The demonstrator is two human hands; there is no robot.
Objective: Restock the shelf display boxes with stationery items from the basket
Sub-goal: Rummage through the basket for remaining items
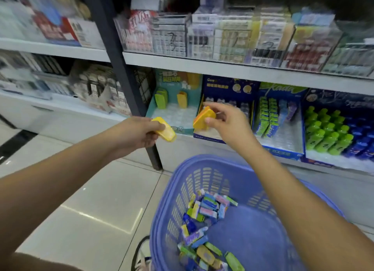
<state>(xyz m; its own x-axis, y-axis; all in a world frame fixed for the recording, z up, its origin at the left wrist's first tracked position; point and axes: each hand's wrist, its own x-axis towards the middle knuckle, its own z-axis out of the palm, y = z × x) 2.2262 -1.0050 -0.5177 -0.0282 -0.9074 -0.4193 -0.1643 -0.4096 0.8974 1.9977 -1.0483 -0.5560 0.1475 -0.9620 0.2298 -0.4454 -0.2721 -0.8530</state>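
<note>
Yellow item [164,130] sits pinched in the left hand [137,133] at frame centre, orange item [204,119] pinched by the right hand [228,122] beside it; both look light, rigid, slick, best held across flat sides.

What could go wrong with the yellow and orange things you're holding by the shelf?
The right hand only pinches the orange piece, so it might slip; the left hand, gripping the yellow piece, couldn't catch it. It hangs by the edge between the teal box and the dark blue box, so it could land in the wrong one. Reaching in might tip the green piece standing in the teal box.
</note>
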